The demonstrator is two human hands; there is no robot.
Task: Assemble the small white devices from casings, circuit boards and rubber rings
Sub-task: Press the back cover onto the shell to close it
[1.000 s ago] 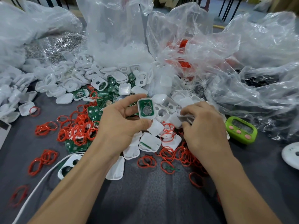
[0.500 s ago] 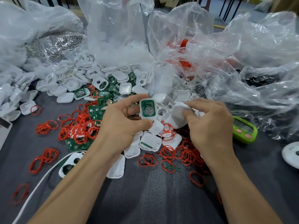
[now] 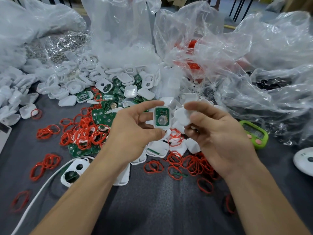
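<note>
**Half-built device in left, white cover in right**

I've got my left hand [image 3: 133, 133] raised over the pile, pinching a white casing [image 3: 154, 123] end to end: forefinger on the top edge, thumb under the bottom edge, other fingers curled behind. A green circuit board [image 3: 162, 118] sits in the casing, facing me, with a round silver disc in its lower half.

My right hand [image 3: 218, 136] is just beside it, fingers bent round a plain white cover [image 3: 182, 116], thumb below and forefinger above. It's blurred, so I can't tell the exact contact. Cover and casing are close; I can't tell if they touch.

Below on the grey table [image 3: 152, 209]: red rubber rings [image 3: 84, 133] scattered left and under my right wrist, loose boards [image 3: 101, 116], and a heap of casings [image 3: 118, 78] behind. A green timer [image 3: 255, 134] lies right of my right hand, with crumpled plastic bags [image 3: 254, 48] across the back and a white cable [image 3: 42, 189] at lower left.
</note>
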